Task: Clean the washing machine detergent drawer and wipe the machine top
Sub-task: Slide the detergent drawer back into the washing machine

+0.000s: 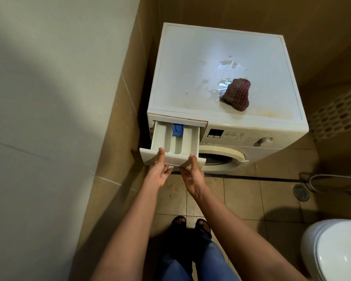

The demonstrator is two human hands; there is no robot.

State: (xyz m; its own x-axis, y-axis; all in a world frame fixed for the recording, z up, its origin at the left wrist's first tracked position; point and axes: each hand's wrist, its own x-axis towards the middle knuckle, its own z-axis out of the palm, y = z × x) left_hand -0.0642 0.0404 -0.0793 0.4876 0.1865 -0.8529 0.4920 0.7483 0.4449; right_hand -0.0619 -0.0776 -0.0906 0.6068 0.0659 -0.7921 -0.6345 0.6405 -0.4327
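The white detergent drawer (174, 141) is pulled far out of the washing machine's front left corner, with a blue insert (178, 130) at its back. My left hand (159, 172) grips the drawer's front panel from below, thumb on its top edge. My right hand (193, 175) holds the panel the same way, to the right. The machine top (190, 57) is wet, with puddles and yellowish stains. A crumpled dark red checked cloth (237, 93) lies on it near the front right.
A beige tiled wall (118, 110) stands close on the machine's left. The control panel with a dial (264, 141) and the round door (219, 157) are under the top. A toilet (332, 250) sits at lower right, a floor drain (301, 192) and hose beside it.
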